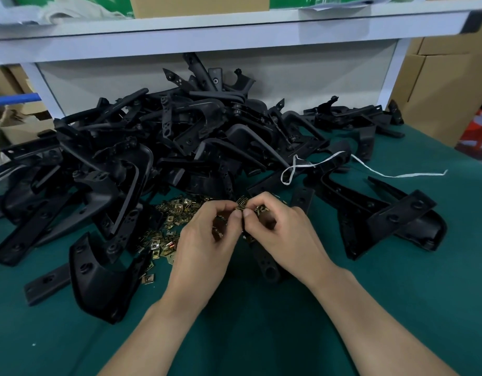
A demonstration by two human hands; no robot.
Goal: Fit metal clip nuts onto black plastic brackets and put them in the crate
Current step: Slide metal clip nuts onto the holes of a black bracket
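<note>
Underneath everything, a green table (397, 308), with a scatter of brass clip nuts (163, 234) lying loose near its middle.

High behind the scatter, a white shelf (207, 36) carrying a cardboard box (196, 5). Far right of the scatter, past the table edge, more stacked cardboard boxes (446, 85).

Directly behind the scatter and meeting its back edge, a tangled pile of black plastic brackets (180, 137), heaped several deep and spreading out to both sides.

Well to the right of the scatter, one large bracket (383, 221) lying on its own. At the scatter's left front, a curved bracket (98, 275) with loose nuts right against its right edge. Farther left of the scatter, a flat black strip (47, 283) lying on the cloth.

Behind and to the right of the scatter, a white string (383, 173), looped over the pile's edge and trailing away across the table.

Just right of the scatter, both hands together. Left hand (207, 240): fingers curled, thumb and forefinger pinching a small cluster of nuts (242, 206), more brass showing in the cupped palm. Right hand (283, 232): thumb and fingertips clamped on the same cluster, thumbs touching.

Below the hands, at the scatter's right front, a narrow black bracket (269, 270) flat on the table; cannot tell whether either hand touches it.

Cluster too tangled to count.
</note>
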